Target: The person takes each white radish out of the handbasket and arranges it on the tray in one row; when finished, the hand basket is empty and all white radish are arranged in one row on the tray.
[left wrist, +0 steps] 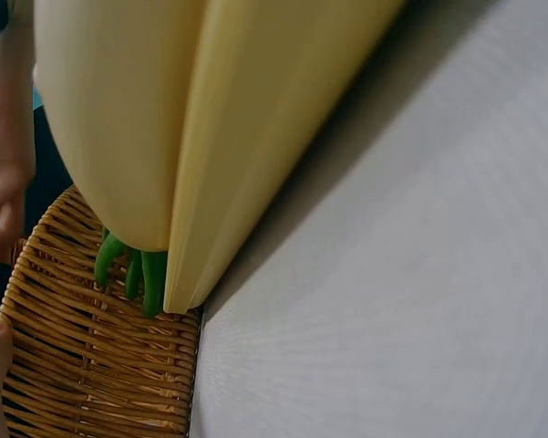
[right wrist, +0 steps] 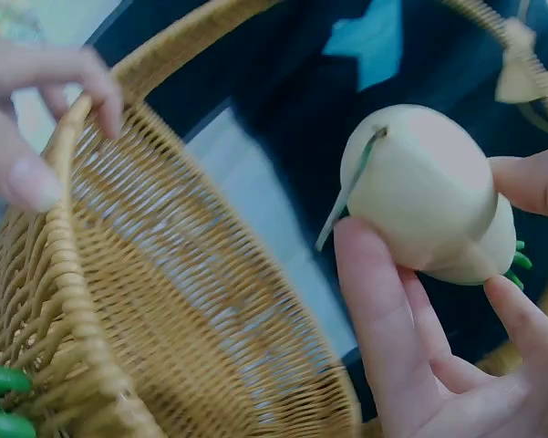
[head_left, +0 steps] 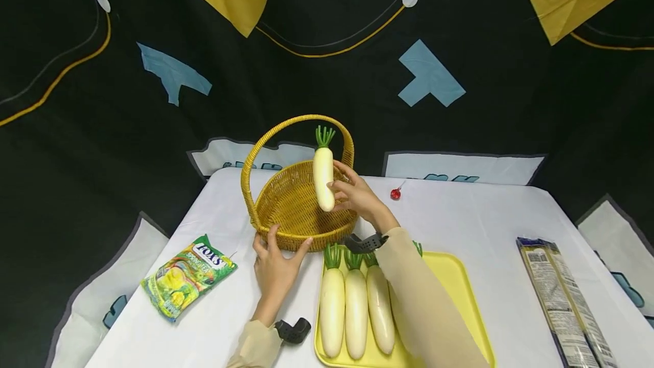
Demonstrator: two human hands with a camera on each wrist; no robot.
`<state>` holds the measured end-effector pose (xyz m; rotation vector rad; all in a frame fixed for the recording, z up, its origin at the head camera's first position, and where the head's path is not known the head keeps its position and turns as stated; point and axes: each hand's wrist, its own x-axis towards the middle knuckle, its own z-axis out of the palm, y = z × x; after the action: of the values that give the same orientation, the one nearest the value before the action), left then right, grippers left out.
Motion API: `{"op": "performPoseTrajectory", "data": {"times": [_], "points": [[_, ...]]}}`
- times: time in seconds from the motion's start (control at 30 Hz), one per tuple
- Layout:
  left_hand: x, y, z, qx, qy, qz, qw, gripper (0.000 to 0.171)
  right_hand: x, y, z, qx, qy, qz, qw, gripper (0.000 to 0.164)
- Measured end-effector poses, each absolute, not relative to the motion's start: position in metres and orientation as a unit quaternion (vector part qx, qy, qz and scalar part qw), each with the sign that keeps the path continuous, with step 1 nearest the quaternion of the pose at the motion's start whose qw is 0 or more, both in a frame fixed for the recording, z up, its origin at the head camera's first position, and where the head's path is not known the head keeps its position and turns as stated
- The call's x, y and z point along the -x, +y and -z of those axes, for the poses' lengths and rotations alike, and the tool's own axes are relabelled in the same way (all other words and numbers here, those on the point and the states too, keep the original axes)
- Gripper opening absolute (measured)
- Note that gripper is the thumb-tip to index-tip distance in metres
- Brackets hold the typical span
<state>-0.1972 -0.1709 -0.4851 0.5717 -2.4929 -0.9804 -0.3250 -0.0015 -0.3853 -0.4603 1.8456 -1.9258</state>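
Note:
A white radish (head_left: 323, 178) with green stem stubs is held by my right hand (head_left: 359, 197), thumb and fingers around its lower part. It is upright over the wicker basket (head_left: 286, 200), inside the arch of the handle. From its blunt end hangs a short thin strand in the right wrist view. My left hand (head_left: 277, 268) grips the basket's near rim, a finger bent over the edge. Just right of that hand, several more white radishes (head_left: 332, 311) lie on a yellow tray (head_left: 460, 283), partly hidden by my right forearm.
A green and yellow FOX'S candy bag (head_left: 189, 277) lies left of the basket. At the back is a small red lollipop (head_left: 395, 193). A long flat packet (head_left: 564, 302) lies on the right side of the white-covered table (head_left: 501, 226). Behind hangs a dark curtain.

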Motion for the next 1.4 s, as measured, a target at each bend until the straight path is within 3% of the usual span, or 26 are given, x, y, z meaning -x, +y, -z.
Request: {"op": "performPoseTrajectory", "data": {"times": [0.3,0.67,0.77,1.0,1.23,1.4], "points": [[0.193,-0.180,0.485,-0.205,-0.892,0.347,0.203,0.084,0.279,0.054,0.373,0.232,0.550,0.762,0.251,0.057],[0.189,-0.195,0.481,-0.216,-0.892,0.342,0.203,0.084,0.220,0.156,0.397,0.284,0.550,0.753,0.221,0.058],[0.187,-0.199,0.480,-0.222,-0.892,0.342,0.195,0.086,0.202,0.181,0.411,0.244,0.606,0.726,0.215,0.059],[0.183,-0.207,0.478,-0.226,-0.891,0.345,0.192,0.087,0.168,0.206,0.437,0.050,0.763,0.602,0.229,0.067],[0.180,-0.212,0.476,-0.228,-0.889,0.343,0.198,0.087,0.154,0.189,0.447,-0.012,0.814,0.543,0.208,0.068],[0.177,-0.214,0.477,-0.231,-0.890,0.343,0.191,0.087,0.147,0.179,0.446,0.003,0.859,0.481,0.173,0.065]]}}
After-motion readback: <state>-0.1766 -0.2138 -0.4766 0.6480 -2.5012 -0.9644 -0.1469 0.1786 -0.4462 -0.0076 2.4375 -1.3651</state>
